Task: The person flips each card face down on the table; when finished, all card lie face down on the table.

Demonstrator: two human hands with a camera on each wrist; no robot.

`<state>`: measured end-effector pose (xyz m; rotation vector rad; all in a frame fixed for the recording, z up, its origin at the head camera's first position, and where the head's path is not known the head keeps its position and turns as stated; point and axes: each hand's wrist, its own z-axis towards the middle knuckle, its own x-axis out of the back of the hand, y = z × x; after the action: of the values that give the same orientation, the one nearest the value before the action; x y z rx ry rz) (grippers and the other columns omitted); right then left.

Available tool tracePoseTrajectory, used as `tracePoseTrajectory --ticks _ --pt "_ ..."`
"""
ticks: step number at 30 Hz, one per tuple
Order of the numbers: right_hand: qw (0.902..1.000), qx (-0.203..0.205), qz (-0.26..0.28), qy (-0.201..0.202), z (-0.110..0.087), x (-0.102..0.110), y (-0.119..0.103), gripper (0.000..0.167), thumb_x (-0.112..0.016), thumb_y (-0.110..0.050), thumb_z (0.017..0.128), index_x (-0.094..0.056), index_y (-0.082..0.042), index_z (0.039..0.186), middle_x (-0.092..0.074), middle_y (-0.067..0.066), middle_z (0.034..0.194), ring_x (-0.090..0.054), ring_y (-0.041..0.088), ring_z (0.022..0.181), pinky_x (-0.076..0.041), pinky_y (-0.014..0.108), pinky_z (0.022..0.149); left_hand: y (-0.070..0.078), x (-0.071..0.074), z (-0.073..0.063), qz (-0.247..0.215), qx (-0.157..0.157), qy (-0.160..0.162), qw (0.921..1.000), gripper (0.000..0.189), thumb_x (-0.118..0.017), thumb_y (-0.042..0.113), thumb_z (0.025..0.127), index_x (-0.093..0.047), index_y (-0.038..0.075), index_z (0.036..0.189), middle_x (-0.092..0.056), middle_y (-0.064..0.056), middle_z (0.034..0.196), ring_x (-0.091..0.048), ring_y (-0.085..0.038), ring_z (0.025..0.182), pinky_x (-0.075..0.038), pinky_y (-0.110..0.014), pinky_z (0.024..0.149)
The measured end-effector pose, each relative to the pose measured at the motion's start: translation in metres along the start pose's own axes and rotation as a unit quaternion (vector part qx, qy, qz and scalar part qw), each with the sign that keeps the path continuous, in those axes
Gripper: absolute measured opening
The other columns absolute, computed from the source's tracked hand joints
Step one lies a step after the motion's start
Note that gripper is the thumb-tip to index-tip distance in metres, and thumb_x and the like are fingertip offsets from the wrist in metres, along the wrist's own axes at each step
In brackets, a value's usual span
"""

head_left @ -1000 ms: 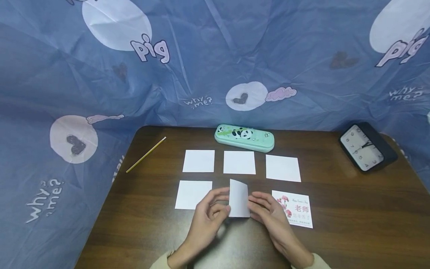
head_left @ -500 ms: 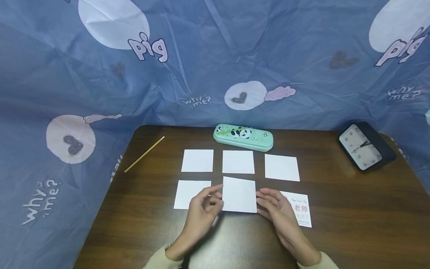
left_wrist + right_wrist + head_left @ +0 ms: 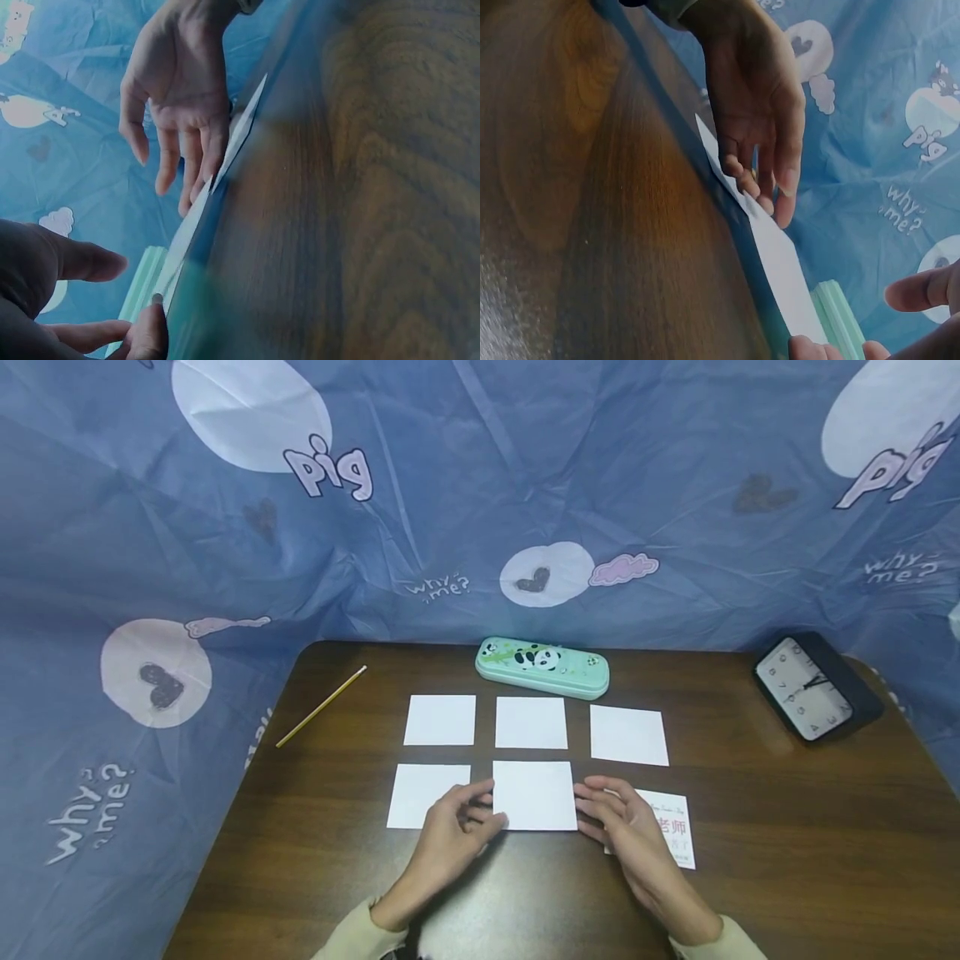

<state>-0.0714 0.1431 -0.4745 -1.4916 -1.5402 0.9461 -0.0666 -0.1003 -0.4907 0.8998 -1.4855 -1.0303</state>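
Observation:
A plain white card (image 3: 534, 796) lies face-flat in the middle of the near row, between both hands. My left hand (image 3: 446, 842) pinches it at its lower left corner, the thumb over the face and the other fingers at the side edge. My right hand (image 3: 637, 847) has its fingertips at the card's right edge, fingers loosely extended. Under and behind that hand is a card with pink flowers and red writing (image 3: 681, 831), partly covered. At the left, a blank card (image 3: 417, 793) is partly hidden by my left hand. In the left wrist view the right hand (image 3: 184, 112) shows relaxed fingers.
Three blank cards, left (image 3: 440, 720), middle (image 3: 531, 723) and right (image 3: 628, 735), form the far row. Behind them stands a mint panda pencil case (image 3: 542, 668). A yellow pencil (image 3: 322, 706) lies left, a black clock (image 3: 817, 687) right. Blue cloth (image 3: 420, 510) hangs behind the table.
The card was turned edge-on, showing a narrow face; it has swung round and come down flat, blank face up. My hands have spread slightly apart along with it.

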Motion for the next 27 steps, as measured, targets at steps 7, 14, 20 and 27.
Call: tracePoseTrajectory --ticks 7,14,20,27 --pt "0.9998 0.004 -0.008 -0.018 0.0017 0.0016 0.0026 0.045 -0.052 -0.008 0.105 -0.041 0.001 0.148 -0.054 0.026 0.151 -0.058 0.039 0.138 -0.059 0.035 0.103 -0.0022 0.0005 -0.0032 0.036 -0.005 -0.010 0.9993 0.052 -0.078 0.016 0.092 -0.061 -0.006 0.137 -0.072 -0.021 0.121 -0.075 -0.021 0.094 -0.058 -0.016 0.073" --pt "0.9994 0.006 -0.010 -0.033 0.0028 0.0023 0.0041 0.047 -0.050 -0.008 0.106 -0.038 0.002 0.150 -0.051 0.028 0.153 -0.055 0.042 0.141 -0.058 0.038 0.105 -0.0007 0.0021 -0.0044 0.048 -0.005 -0.010 0.9988 0.054 -0.077 0.020 0.093 -0.060 -0.003 0.139 -0.072 -0.022 0.124 -0.075 -0.025 0.098 -0.060 -0.018 0.078" --pt "0.9990 0.013 -0.014 -0.041 0.0028 0.0032 0.0044 0.046 -0.048 -0.008 0.107 -0.038 0.002 0.150 -0.051 0.028 0.153 -0.054 0.043 0.142 -0.057 0.040 0.107 0.0006 0.0029 -0.0061 0.050 -0.015 -0.010 0.9986 0.053 -0.077 0.022 0.094 -0.060 -0.002 0.138 -0.071 -0.023 0.127 -0.075 -0.029 0.102 -0.062 -0.023 0.081" --pt "0.9989 0.016 -0.004 -0.043 0.0003 0.0089 0.0029 0.043 -0.048 -0.008 0.109 -0.039 0.001 0.149 -0.053 0.027 0.152 -0.060 0.035 0.137 -0.058 0.033 0.105 0.0016 0.0007 -0.0080 0.033 -0.014 -0.004 0.9993 0.048 -0.076 0.021 0.094 -0.062 0.000 0.135 -0.071 -0.019 0.129 -0.074 -0.028 0.103 -0.062 -0.024 0.080"
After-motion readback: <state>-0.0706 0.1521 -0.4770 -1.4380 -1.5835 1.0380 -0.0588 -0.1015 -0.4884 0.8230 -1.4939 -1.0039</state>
